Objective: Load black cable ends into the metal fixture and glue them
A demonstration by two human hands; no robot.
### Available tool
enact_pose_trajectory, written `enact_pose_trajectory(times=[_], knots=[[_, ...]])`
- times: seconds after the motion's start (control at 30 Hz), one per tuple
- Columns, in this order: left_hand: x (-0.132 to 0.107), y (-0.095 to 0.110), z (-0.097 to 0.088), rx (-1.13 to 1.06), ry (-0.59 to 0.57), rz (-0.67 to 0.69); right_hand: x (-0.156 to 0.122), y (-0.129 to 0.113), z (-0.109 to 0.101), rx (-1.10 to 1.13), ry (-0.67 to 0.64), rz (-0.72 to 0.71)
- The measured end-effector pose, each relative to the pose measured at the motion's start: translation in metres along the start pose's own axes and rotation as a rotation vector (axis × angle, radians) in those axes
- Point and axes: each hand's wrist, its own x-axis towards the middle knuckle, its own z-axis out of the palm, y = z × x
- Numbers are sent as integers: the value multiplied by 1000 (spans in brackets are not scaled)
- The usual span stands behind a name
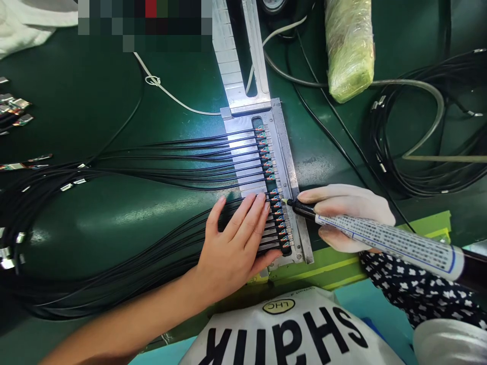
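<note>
My bare left hand (234, 243) lies flat with its fingers stretched over black cables (249, 180) in a metal fixture (287, 172). Several cables run side by side across the fixture, their stripped ends and small connectors (272, 177) lined up in a slot. Part of the lower cables is hidden under my left hand. In a white glove, my right hand (346, 213) is closed around a pen-shaped tool (388, 243) with a printed white label and a black front end. The narrow tip of that tool is at the row of connectors, beside my left fingertips; whether it touches cannot be told.
The fixture's slotted metal lid (243, 61) stands raised at the back. Bundled cables (45, 187) spread over the green table at left. Coiled cables (399, 167) and a plastic-wrapped yellow-green bundle (350, 50) lie at right. A thin white cord (175, 99) reaches the fixture.
</note>
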Motion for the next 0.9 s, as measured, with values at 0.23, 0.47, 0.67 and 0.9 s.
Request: enact_pose_trajectory(times=[0.23,0.47,0.67,0.9], knots=[[-1,0,0,4,-1,6,-1,1,1,-13,9,-4],[0,1,0,5,6,2,-7,-12,-1,-21,63,-36],[-2,0,1,3,9,1,-15,-12,4,-44,47,-19],[-2,2,1,-6,4,-3,-16,-7,5,-34,16,19]])
